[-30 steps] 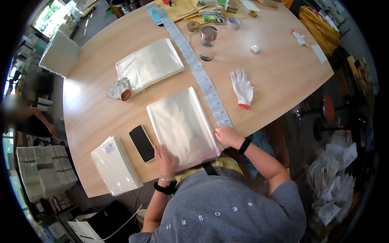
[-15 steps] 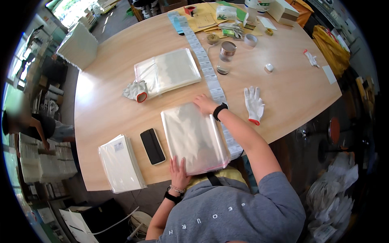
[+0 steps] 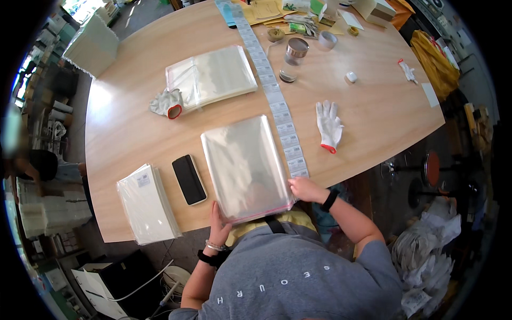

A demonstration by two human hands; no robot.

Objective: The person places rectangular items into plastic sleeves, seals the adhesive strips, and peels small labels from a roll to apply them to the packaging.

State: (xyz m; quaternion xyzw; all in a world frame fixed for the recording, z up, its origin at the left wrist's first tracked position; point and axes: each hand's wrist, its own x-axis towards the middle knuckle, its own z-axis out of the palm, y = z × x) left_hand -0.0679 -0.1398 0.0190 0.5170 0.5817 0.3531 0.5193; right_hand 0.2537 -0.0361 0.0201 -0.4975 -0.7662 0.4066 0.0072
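Note:
A neat stack of clear plastic bags (image 3: 248, 165) lies in front of me, with a pinkish strip along its near edge. At its near left corner is my left hand (image 3: 218, 225), fingers stretched out along the side of the stack. My right hand (image 3: 309, 190) is closed beside the near right corner, at the near end of a long strip of printed labels (image 3: 286, 129). What its fingers grip, if anything, is hidden. To the left lie a black-screened phone (image 3: 189, 180) and a pile of white sheets in clear wrapping (image 3: 148, 204) bearing a label.
Farther off, another stack of clear bags (image 3: 218, 74) has a crumpled glove (image 3: 166, 103) on its corner. A white glove (image 3: 329, 127), a clear jar (image 3: 293, 61), tape rolls (image 3: 327, 40) and a small white case (image 3: 351, 77) sit to the right. A person (image 3: 42, 165) stands at far left.
My right hand has come back from the far edge of the stack to its near right corner and closed. My left hand stays by the near left corner. The view has shifted slightly.

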